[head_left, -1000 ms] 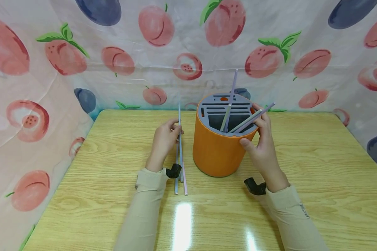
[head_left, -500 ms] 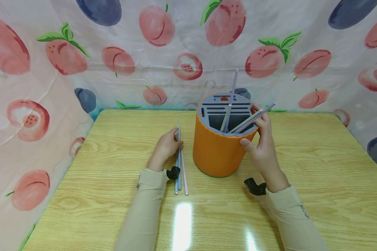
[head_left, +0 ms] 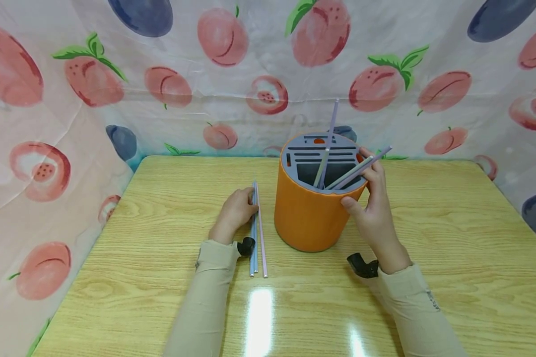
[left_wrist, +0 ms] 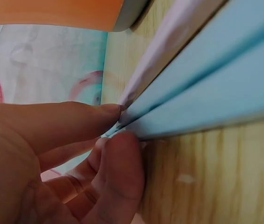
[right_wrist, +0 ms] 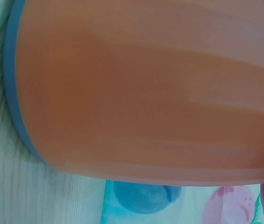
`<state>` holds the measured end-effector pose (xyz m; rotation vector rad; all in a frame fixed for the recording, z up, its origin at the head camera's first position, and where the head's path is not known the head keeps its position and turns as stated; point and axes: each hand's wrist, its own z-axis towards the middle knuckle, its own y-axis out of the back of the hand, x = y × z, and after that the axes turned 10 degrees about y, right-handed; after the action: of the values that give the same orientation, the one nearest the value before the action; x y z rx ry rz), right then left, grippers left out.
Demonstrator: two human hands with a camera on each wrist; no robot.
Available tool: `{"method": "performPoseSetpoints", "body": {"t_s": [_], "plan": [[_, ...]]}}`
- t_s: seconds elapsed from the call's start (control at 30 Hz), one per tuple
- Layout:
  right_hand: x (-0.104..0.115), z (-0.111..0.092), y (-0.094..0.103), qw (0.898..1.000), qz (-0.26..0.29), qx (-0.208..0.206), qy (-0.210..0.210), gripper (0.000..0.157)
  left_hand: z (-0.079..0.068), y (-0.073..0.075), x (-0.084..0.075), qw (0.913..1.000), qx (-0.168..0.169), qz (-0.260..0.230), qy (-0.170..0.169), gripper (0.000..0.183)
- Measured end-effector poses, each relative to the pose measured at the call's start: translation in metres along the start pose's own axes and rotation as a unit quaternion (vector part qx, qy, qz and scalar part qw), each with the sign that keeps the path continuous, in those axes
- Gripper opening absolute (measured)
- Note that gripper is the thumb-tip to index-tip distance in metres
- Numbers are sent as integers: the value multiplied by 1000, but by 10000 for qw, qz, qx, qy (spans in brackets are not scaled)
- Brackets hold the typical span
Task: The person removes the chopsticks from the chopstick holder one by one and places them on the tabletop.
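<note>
In the head view, an orange holder with a grey slotted top stands upright on the wood-grain worktop. Left of the holder, the left hand has a narrow grip, pinching 2 blue sticks near their far ends; they lie side by side. A pink stick lies between them and the holder, its near end angled towards the holder. At the holder's right side, the right hand has a wider grip, its thumb on the front of the rim and its fingers farther back. Out of the holder's large compartment lean 2 lilac sticks and 2 pale green sticks. A fruit-print cloth hangs behind the holder. In the left wrist view, the thumb on the holder's side and a finger opposite meet at the blue sticks; whether they pinch the pink stick too, I cannot tell. In the right wrist view, the holder's smooth wall fills most of the frame, with a fingertip beside it near the edge.
</note>
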<state>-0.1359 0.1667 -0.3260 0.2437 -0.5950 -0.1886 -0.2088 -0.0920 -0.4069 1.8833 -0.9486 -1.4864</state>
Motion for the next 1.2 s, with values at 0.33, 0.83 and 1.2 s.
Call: {"method": "performPoseSetpoints", "body": {"t_s": [0.33, 0.83, 1.2], "plan": [[1, 0, -1, 10000, -6, 14, 17, 75, 0, 2, -2, 9992, -340, -1, -218, 44], [3, 1, -1, 10000, -17, 11, 38, 74, -30, 32, -42, 9494, -353, -2601, -1721, 30], [5, -1, -2, 10000, -27, 5, 8, 74, -54, 42, -64, 9298, -1609, -1736, -2819, 39]]}}
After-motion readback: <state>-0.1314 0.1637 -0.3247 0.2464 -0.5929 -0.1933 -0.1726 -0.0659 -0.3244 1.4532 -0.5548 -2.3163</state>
